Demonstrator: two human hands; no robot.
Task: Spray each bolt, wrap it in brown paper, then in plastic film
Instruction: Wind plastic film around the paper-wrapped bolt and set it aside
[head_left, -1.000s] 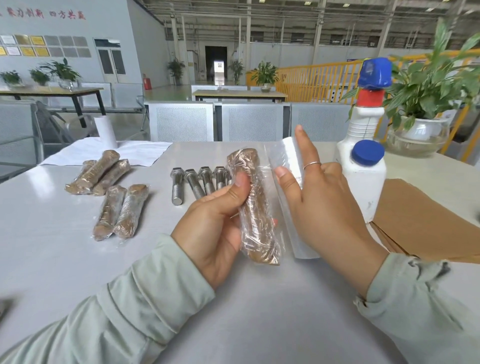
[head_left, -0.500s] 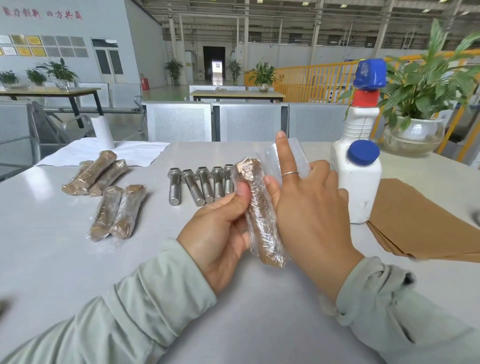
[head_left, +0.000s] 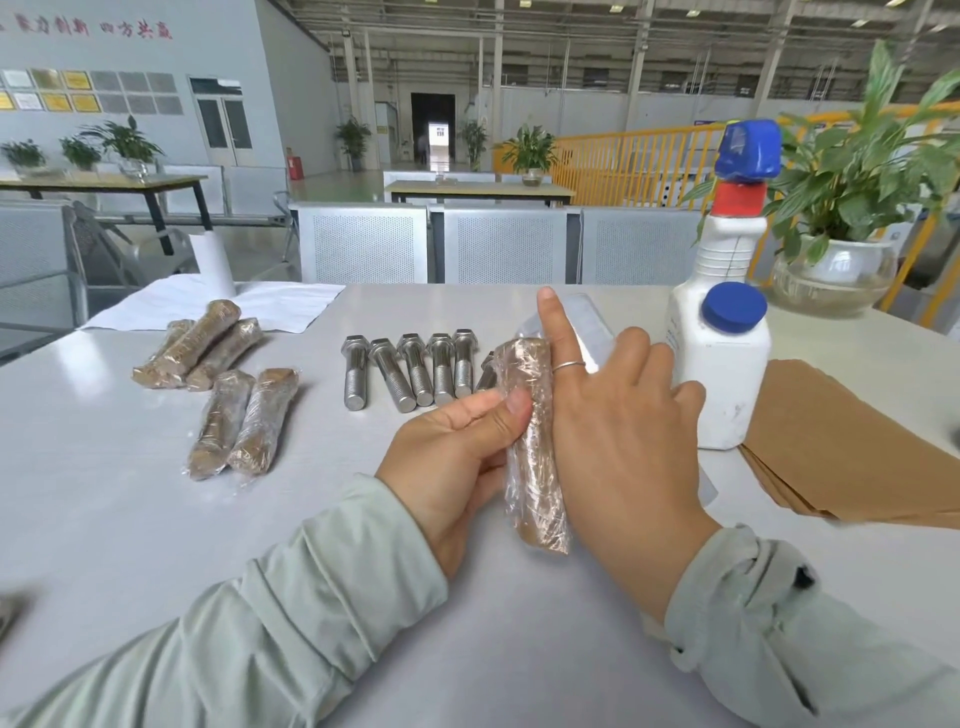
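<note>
A long cylindrical bolt bundle wrapped in brown paper and crinkled clear plastic film (head_left: 535, 447) is standing nearly upright just above the smooth, pale grey table (head_left: 130, 519), between the two hands. The film is catching the light in fine wrinkles, and a loose, glossy flap of it (head_left: 589, 332) is sticking out behind the raised forefinger. The left hand (head_left: 457, 462) is gripping the bundle from the left, its thumb pressing flat on the film near the middle and its fingers curling behind. The right hand (head_left: 618, 431) is lying against the bundle's right side with fingers straight and spread, the forefinger pointing up and wearing a thin silver ring (head_left: 567, 366); it is pressing the film rather than curling round it. Both wrists are showing from pale green fabric sleeves.

Behind the left hand, a row of bare, shiny steel hex-head bolts with threaded shanks (head_left: 405, 374) is lying side by side. Well to the left, five finished brown, film-covered bundles (head_left: 228, 395) are lying in two groups. Just right of the right hand, a squarish white plastic bottle with a round blue cap (head_left: 722, 379) is standing in front of a white spray bottle with a blue trigger head and red collar (head_left: 737, 208). A stack of matte brown paper sheets (head_left: 857, 441) is lying flat at the right edge.
</note>
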